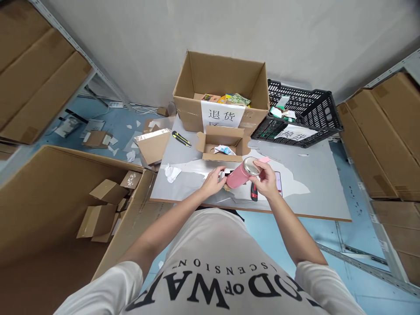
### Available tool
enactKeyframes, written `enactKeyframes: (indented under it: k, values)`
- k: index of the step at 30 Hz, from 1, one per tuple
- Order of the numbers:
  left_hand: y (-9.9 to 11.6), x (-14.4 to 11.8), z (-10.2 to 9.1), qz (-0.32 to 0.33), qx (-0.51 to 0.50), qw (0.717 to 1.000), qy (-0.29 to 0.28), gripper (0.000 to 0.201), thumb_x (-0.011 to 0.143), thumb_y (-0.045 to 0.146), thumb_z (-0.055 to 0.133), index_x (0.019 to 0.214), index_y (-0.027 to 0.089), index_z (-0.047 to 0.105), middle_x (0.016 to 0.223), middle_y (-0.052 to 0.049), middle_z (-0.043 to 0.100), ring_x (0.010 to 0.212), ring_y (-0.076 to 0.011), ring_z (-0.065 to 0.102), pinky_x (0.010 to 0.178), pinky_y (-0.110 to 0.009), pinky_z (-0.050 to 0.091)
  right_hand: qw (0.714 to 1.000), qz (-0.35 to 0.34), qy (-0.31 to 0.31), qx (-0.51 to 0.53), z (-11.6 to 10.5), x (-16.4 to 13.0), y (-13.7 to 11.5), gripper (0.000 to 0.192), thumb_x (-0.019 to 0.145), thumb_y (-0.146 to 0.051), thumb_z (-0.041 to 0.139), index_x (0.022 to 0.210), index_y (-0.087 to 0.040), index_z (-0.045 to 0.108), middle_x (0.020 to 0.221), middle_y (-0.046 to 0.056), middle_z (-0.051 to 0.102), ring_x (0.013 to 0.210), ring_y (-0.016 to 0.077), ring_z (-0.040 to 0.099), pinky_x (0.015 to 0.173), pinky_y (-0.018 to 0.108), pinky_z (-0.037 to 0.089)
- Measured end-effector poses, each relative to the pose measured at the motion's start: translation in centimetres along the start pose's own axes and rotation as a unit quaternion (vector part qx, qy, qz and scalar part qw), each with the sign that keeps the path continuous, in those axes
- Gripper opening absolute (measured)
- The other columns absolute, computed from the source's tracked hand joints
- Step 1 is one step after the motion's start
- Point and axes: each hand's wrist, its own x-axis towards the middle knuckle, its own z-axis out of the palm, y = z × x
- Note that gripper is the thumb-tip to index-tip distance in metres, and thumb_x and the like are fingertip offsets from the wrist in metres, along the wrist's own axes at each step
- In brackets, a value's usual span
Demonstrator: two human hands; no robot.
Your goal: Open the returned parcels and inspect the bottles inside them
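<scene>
A pink cylindrical bottle [240, 175] with a shiny metal end lies tilted between my hands, over the near edge of the grey table [315, 192]. My right hand [266, 179] grips its metal end. My left hand [215, 180] holds the other end, next to something white beneath it. A small open cardboard box [221, 142] with a crumpled packet inside sits just beyond my hands. A red-and-black tool [253, 191] lies on the table under my right wrist.
A large labelled carton [223, 83] and a black crate [302, 118] stand at the table's far edge. A yellow utility knife [181, 138] lies left of the small box. A big carton [49, 210] of small boxes is at my left. Shelves with cartons flank both sides.
</scene>
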Motion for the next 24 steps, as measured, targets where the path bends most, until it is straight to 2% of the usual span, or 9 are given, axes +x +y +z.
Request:
enactKeyframes:
  k: [6, 11, 17, 24]
  values:
    - [-0.3, -0.4, 0.1, -0.012, -0.061, 0.998, 0.003, 0.046, 0.078, 0.028, 0.059, 0.123, 0.022, 0.049, 0.129, -0.011, 0.054, 0.122, -0.0265, 0.049, 0.102, -0.046, 0.039, 0.999, -0.001, 0.030, -0.019, 0.6, 0.0, 0.7, 0.056, 0.065, -0.053, 0.075, 0.112, -0.027, 0.058, 0.105, 0.010, 0.062, 0.102, 0.0288, 0.059, 0.086, 0.045, 0.050]
    - [-0.4, -0.5, 0.0, -0.010, -0.092, 0.996, 0.005, 0.048, 0.079, 0.028, 0.058, 0.126, 0.020, 0.047, 0.133, -0.013, 0.051, 0.126, -0.0262, 0.046, 0.103, -0.046, 0.039, 0.999, -0.030, 0.038, -0.022, 1.0, -0.2, 1.1, 0.056, 0.066, -0.053, 0.074, 0.113, -0.028, 0.057, 0.106, 0.010, 0.062, 0.107, 0.0303, 0.058, 0.092, 0.048, 0.047]
    - [-0.2, -0.7, 0.0, -0.016, -0.113, 0.993, 0.002, 0.047, 0.079, 0.030, 0.058, 0.125, 0.022, 0.051, 0.133, -0.011, 0.053, 0.124, -0.0261, 0.049, 0.104, -0.046, 0.039, 0.999, -0.048, 0.006, -0.016, 1.8, -0.7, 0.8, 0.053, 0.067, -0.044, 0.077, 0.114, -0.029, 0.057, 0.114, 0.010, 0.061, 0.117, 0.0319, 0.054, 0.094, 0.050, 0.046]
    - [-0.1, -1.0, -0.3, -0.025, -0.108, 0.994, 0.017, 0.039, 0.079, 0.030, 0.060, 0.117, 0.021, 0.060, 0.128, -0.010, 0.058, 0.121, -0.0283, 0.052, 0.104, -0.047, 0.039, 0.996, -0.017, -0.072, -0.057, 2.6, -1.6, 0.9, 0.046, 0.070, -0.039, 0.075, 0.110, -0.027, 0.058, 0.115, 0.011, 0.062, 0.118, 0.0306, 0.054, 0.089, 0.048, 0.050]
